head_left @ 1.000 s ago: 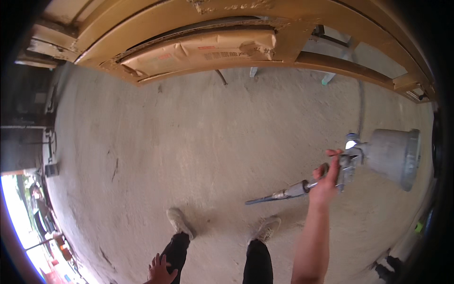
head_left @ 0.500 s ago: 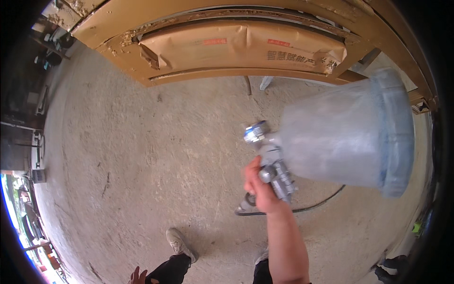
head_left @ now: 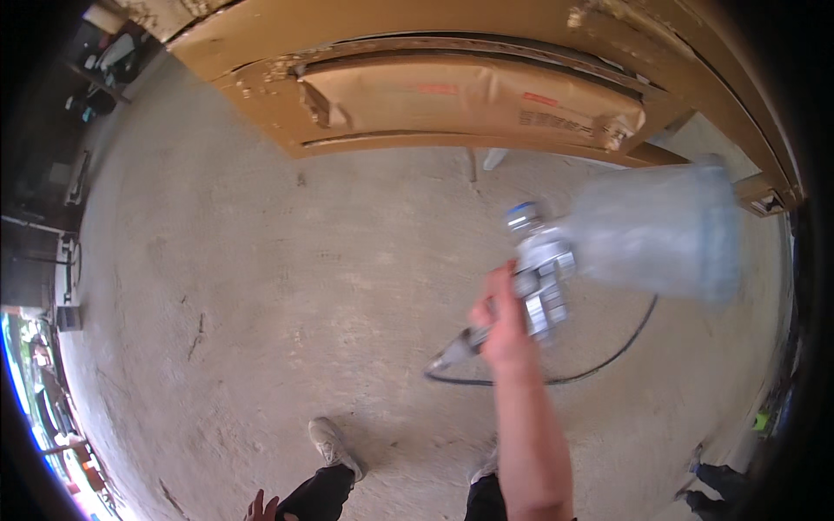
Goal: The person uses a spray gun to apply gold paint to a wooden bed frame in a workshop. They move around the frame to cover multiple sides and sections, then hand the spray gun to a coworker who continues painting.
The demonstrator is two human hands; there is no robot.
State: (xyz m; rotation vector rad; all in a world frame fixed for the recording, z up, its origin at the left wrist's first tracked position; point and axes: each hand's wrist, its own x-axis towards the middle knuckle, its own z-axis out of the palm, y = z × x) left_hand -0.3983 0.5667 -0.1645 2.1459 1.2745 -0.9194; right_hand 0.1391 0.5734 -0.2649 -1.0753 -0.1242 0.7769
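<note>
My right hand (head_left: 504, 317) is wrapped round the handle of a silver spray gun (head_left: 543, 269), whose nozzle has a blue ring. Fixed to the gun is a large translucent paint cup (head_left: 651, 230), lying on its side toward the right and blurred by motion. From the handle's lower end a dark air hose (head_left: 599, 369) curves away to the right. Beyond the gun stands a brown-gold painted panel (head_left: 269, 117) with a paper-covered section (head_left: 469, 97). At the lower edge my left hand (head_left: 261, 508) shows only its fingers, apart, with nothing seen in them.
Below the panel spreads a bare concrete floor (head_left: 243, 286). My shoes (head_left: 330, 443) stand on it near the lower edge. Another person's dark-clad legs (head_left: 725, 486) appear at the lower right. Dark equipment (head_left: 95, 87) lines the left side.
My right hand has carried the spray gun and its cup slightly upward, toward the panel, with the nozzle farther right. The panel sits slightly farther right in view. My left hand stays low.
</note>
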